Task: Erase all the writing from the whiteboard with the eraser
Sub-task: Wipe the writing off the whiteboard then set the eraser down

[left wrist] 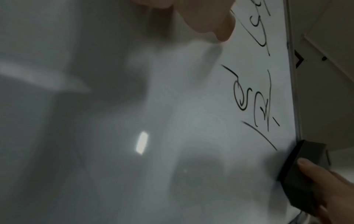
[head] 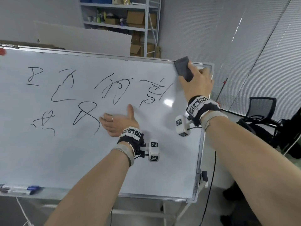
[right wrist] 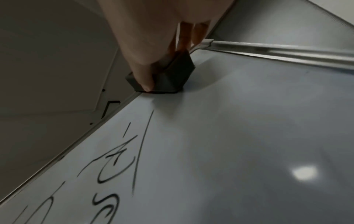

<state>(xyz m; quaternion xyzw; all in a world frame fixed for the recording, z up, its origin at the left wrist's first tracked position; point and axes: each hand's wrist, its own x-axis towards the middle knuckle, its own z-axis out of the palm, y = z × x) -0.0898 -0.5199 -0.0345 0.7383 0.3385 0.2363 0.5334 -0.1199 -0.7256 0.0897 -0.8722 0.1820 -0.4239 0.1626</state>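
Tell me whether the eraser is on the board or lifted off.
On the board. The right hand grips the eraser, whose base sits flat against the whiteboard at its top right corner, clear of the writing.

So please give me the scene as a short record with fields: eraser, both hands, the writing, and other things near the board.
eraser: dark block at the whiteboard's top right corner, against the surface
right hand: grips the eraser
left hand: open, flat on the board beside the lower row of writing
writing: black strokes in two rows, not yet erased
tray: markers at bottom left
board top left: red magnet
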